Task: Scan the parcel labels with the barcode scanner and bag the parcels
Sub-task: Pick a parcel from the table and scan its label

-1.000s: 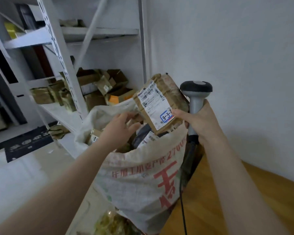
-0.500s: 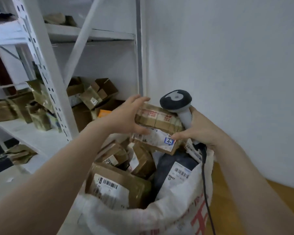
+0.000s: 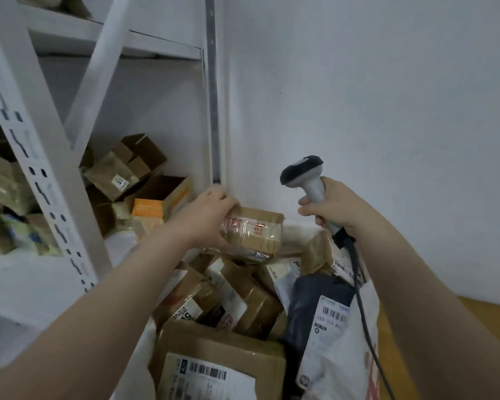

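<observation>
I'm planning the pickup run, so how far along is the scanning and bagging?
Done: the sack already holds many labelled parcels. In hand: the left hand holds a taped parcel above that pile, a red scan spot on it, while the right hand grips the scanner. Left: bagging this one; more parcels lie on the shelf, though whether they are part of this batch I cannot tell.

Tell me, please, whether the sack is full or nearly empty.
The sack is full: brown parcels and a dark mailer are heaped to its rim, and the left hand holds another parcel above the heap.
</observation>
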